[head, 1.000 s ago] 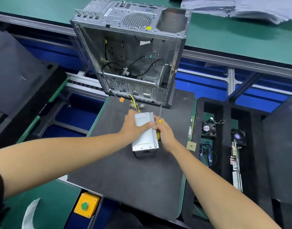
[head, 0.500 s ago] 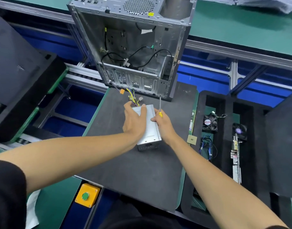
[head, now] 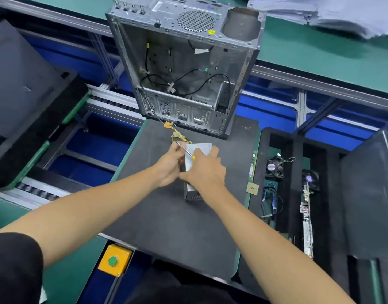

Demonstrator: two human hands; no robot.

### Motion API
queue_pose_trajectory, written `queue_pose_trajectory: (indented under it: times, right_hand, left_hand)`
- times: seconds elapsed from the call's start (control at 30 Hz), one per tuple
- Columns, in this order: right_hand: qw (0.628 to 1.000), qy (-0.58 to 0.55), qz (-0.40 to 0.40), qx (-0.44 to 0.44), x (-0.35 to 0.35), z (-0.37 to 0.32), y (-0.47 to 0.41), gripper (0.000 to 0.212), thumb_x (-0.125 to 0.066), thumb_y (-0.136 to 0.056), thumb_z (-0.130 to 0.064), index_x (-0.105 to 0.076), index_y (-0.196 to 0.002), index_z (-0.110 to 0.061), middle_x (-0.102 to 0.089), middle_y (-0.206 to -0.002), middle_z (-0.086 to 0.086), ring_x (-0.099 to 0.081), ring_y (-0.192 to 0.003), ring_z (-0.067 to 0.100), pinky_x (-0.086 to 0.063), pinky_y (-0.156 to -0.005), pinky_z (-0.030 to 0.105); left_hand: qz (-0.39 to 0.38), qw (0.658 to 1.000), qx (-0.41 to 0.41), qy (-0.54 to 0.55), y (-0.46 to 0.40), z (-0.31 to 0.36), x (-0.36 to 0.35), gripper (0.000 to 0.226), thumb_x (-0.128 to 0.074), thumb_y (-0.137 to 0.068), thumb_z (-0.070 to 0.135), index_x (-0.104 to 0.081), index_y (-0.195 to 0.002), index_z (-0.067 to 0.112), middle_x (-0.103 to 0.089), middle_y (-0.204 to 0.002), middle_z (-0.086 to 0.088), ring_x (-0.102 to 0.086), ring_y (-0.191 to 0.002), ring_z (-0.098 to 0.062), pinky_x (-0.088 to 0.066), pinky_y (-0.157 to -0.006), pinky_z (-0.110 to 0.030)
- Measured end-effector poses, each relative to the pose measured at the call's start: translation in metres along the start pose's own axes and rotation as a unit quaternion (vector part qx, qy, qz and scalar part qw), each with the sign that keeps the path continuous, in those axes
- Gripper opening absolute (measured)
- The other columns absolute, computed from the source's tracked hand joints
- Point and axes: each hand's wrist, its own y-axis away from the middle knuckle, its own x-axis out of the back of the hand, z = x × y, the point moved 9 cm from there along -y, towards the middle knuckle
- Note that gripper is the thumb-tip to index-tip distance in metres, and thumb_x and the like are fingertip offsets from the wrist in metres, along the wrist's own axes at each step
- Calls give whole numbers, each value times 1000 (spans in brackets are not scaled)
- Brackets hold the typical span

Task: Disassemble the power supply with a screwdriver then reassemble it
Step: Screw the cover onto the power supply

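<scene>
A: Silver metal, the box-shaped power supply [head: 196, 150], lies on the dark grey mat [head: 166, 216] of the tabletop, just in front of the open grey computer case [head: 184, 62]. So it is already outside the case, yes?

B: Yes, and its yellow and black wires [head: 177, 136] trail toward the case. I judge the removal is done, but the box itself looks whole; I see no cover taken off and no loose screws (they may be too small to see).

A: And the hands?

B: The left hand [head: 170, 165] holds the left side of the supply, fingers curled against it. The right hand [head: 205, 170] lies over the top of the box and grips the screwdriver with the yellow handle [head: 186, 150], whose thin shaft points away to the left, over the far edge of the box.

A: Is the tip in a screw?

B: I cannot tell. The reassembly seems still to come, I think. Beside the mat, a black foam tray [head: 296, 216] keeps two small black fans [head: 274, 167] and other parts.
</scene>
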Motion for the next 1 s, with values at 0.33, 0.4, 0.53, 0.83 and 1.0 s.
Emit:
queue_pose_trajectory:
  times: [0.33, 0.4, 0.53, 0.83, 1.0]
  right_hand:
    - [743, -631, -49, -217, -28, 141, 4, 31, -64, -50, -22, -64, -81, -16, -64, -102, 10, -58, -92, 25, -48, -76, 35]
    - [723, -645, -30, -247, -46, 149, 14, 19, -60, -49, -18, -52, -66, -19, -60, -82, 4, -56, -74, 22, -37, -62, 31]
    - [797, -564, 62, -208, -32, 155, 11, 11, -56, -59, -22, -46, -56, -23, -50, -74, 2, -38, -68, 22, -29, -61, 33]
    - [762, -615, 117, -168, -23, 103, -5, 27, -61, -66, -45, -51, -79, -23, -54, -66, -11, -50, -59, 10, -40, -56, 28]
    - [753, -628, 79, -178, -33, 106, -7, 44, -76, -58, -32, -43, -84, -18, -65, -74, 0, -64, -67, 17, -47, -60, 32]
  left_hand:
    - [-61, 985, 159, -12, 16, -75, -5, 49, -48, -101, 58, -52, -142, 32, -64, -140, 0, -62, -127, -26, -48, -107, -53]
    - [-23, 991, 126, -36, 14, -70, -7, 46, -54, -101, 53, -50, -142, 32, -63, -141, 4, -63, -126, -22, -50, -105, -55]
    - [50, 984, -13, -170, 13, -29, 1, 65, -80, -85, 47, -52, -143, 40, -55, -138, 19, -53, -130, -9, -46, -109, -36]
    - [37, 935, -115, -334, 14, 10, -26, 58, -70, -95, 36, -45, -147, 36, -53, -129, 3, -62, -108, -9, -51, -101, -40]
    - [-113, 965, -35, -232, 8, -13, -38, 59, -55, -106, 19, -31, -158, 34, -54, -147, 8, -58, -126, -5, -52, -99, -23]
